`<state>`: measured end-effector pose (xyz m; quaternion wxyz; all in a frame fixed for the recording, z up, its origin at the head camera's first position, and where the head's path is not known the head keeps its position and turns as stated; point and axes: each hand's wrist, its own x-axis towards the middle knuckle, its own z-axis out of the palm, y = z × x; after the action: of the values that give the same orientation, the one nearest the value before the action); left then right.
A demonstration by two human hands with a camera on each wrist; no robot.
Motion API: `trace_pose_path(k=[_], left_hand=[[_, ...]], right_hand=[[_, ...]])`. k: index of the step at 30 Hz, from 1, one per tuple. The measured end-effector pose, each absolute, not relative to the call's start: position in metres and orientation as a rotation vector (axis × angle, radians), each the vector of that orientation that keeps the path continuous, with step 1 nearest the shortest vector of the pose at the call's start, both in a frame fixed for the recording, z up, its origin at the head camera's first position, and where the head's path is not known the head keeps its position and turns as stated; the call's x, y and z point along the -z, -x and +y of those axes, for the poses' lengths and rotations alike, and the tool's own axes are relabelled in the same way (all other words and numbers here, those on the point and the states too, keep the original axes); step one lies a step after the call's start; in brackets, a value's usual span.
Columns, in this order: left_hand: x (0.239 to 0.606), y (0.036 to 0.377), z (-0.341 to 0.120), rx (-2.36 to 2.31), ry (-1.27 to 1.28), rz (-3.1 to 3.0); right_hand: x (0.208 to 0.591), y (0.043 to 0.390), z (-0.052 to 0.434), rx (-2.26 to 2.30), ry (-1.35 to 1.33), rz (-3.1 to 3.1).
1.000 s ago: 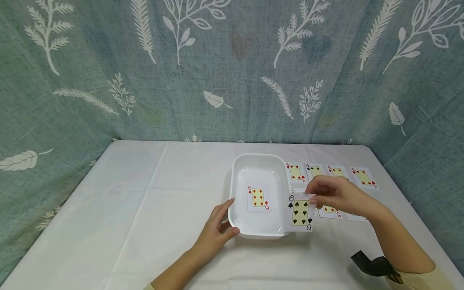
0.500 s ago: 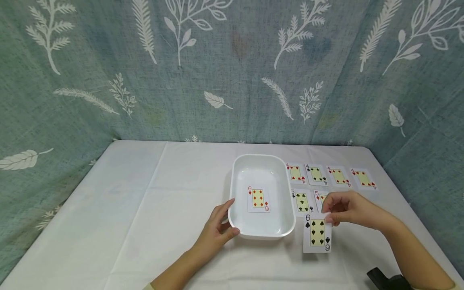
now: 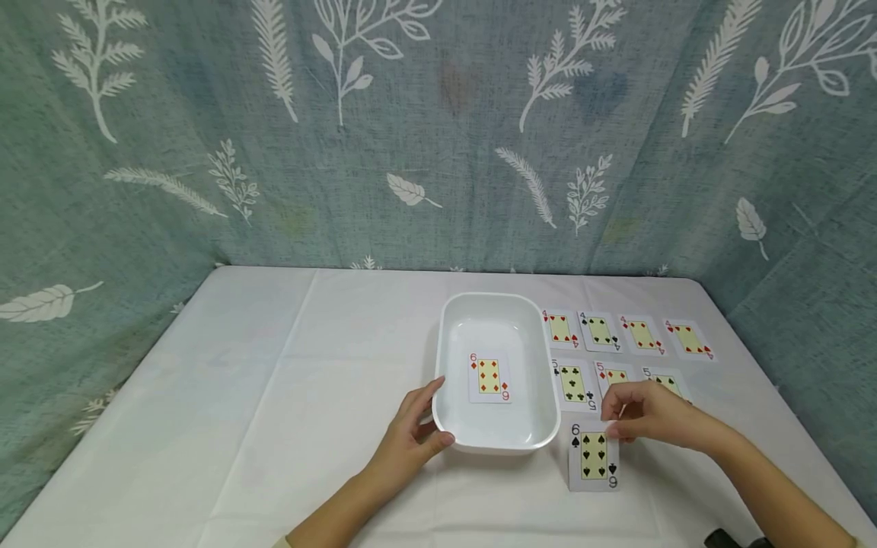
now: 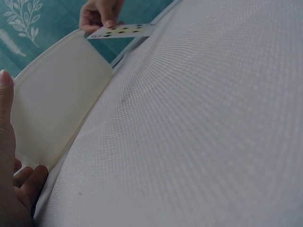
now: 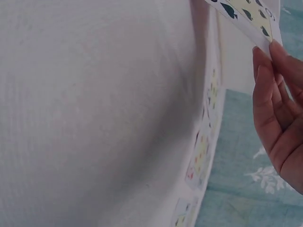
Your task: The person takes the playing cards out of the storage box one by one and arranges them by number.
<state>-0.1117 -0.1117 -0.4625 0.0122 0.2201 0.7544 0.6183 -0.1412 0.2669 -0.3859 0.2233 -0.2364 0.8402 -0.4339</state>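
Note:
My right hand [image 3: 647, 415] pinches a six of spades playing card [image 3: 593, 460] by its upper right corner, thumb on the face. In the right wrist view the card [image 5: 255, 16] slants up from the fingertips, and the left wrist view has it [image 4: 125, 31] above the cloth. My left hand [image 3: 407, 438] holds a white plastic tray [image 3: 496, 447] at its near left corner, thumb at the front and fingers along the left side. A six of diamonds [image 3: 489, 377] lies face up on the tray's floor.
Right of the tray, a back row of fours includes a four of spades [image 3: 599, 332]. In front runs a row of fives, with a five of clubs [image 3: 572, 383] at its left; my right hand partly covers this row. White cloth [image 3: 329, 380] covers the table; a patterned curtain [image 3: 438, 152] hangs behind.
My right hand has carried the six of spades from beside the tray's right rim toward the near right, uncovering several fives. The left hand and tray stay put.

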Motion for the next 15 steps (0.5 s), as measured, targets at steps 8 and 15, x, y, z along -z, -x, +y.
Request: trace_pose_path(k=[8, 15], left_hand=[[0.461, 0.111, -0.111, -1.927, -0.653, 2.349], [0.459, 0.111, -0.111, -1.922, -0.653, 2.347]], right_hand=[[0.396, 0.143, 0.257, 1.031, 0.647, 2.531], [0.402, 0.144, 0.251, 0.914, 0.558, 2.600]])
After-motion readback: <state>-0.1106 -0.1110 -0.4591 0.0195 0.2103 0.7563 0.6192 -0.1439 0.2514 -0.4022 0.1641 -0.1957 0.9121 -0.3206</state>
